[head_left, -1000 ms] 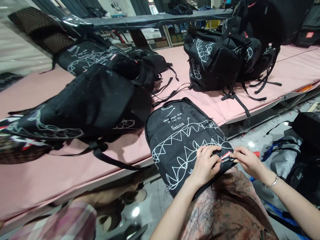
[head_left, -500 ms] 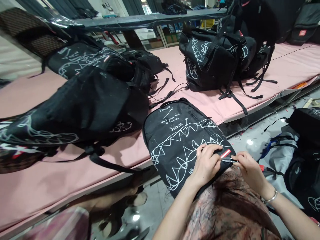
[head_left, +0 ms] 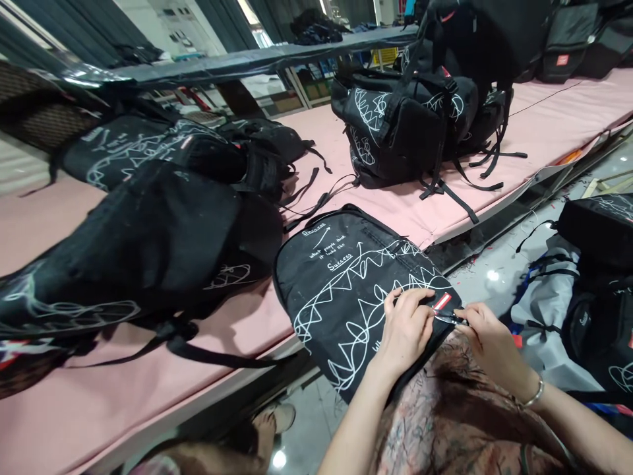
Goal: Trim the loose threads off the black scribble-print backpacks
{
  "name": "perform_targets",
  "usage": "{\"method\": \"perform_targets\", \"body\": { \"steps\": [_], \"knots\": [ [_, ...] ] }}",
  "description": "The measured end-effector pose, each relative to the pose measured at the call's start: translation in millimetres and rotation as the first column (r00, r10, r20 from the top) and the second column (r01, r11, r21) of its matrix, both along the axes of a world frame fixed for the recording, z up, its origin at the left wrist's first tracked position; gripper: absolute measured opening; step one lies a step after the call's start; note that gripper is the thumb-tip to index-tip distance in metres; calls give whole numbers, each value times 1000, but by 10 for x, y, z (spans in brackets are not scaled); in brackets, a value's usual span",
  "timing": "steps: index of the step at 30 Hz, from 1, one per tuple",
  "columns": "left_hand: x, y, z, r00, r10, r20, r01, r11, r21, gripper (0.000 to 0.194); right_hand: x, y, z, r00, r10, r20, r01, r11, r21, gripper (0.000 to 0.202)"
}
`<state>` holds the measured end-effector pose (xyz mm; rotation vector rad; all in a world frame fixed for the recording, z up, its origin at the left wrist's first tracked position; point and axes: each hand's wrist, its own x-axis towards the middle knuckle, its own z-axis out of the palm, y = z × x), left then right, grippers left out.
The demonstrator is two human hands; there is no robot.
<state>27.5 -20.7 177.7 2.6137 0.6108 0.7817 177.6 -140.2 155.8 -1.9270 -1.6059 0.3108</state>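
A black backpack [head_left: 341, 290] printed with white scribbles and the word "Success" rests partly on the pink table edge and partly on my lap. Near its lower right corner is a small red-and-white label [head_left: 442, 301]. My right hand [head_left: 487, 333] grips a pair of thread snips [head_left: 448, 318], whose metal blades point left just below the label. Pressed on the fabric left of the label, my left hand [head_left: 408, 323] has bent fingers, with thumb and forefinger together by the blade tips. What they pinch is too small to make out.
More black backpacks lie on the pink table [head_left: 257, 316]: a large one [head_left: 173, 231] at left and an upright one [head_left: 405, 132] at the back. Straps trail across the cloth. Other bags [head_left: 593, 264] are piled on the right. A person's foot [head_left: 283, 418] shows below the table.
The view has shifted slightly, so the table bags appear further left. The snips now tilt down to the right below the label, and both hands stay at the same corner.
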Motion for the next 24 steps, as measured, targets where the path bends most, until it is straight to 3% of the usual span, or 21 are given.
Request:
{"method": "perform_targets", "body": {
  "steps": [9, 24],
  "knots": [
    [15, -44, 8, 1000, 0, 13, -1, 995, 104, 10, -234, -59, -52, 992, -48, 118, 66, 987, -149, 20],
    [57, -77, -23, 999, -20, 41, 13, 985, 169, 12, -304, 1, -94, 981, -48, 186, 56, 998, -42, 26]
  ]
}}
